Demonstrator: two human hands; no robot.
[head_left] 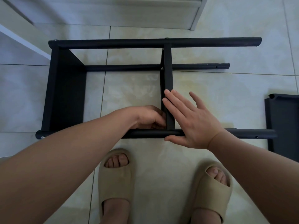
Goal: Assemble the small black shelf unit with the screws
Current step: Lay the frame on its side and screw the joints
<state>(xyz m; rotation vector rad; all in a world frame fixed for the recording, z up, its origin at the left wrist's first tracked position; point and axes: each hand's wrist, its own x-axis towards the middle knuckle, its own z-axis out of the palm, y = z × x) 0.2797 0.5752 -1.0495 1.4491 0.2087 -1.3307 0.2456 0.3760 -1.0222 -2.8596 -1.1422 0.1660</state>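
1. My left grip (150,118) is curled in tight at the corner where the middle panel (169,78) meets the near pole (250,133). The fingertips are hidden there, so I cannot tell whether they pinch a screw or just the panel.
2. My right grip (192,122) lies flat with straight fingers, pressing on the panel's upper edge and across the near pole. It holds nothing.
3. Risk: if that flat pressure slides, I judge the panel could shift off its hole in the pole, and a screw would then start crooked or drop onto the floor (210,88).
4. Risk: the frame rests on round poles, so a push from one side could rock it.
5. The shelf unit (64,94) lies on its side on the tiled floor, just ahead of my slippers (115,180).
6. Its long axis runs left to right. The fitted end panel sits at the left and the poles' free ends point right, towards a loose panel (283,123) lying apart.
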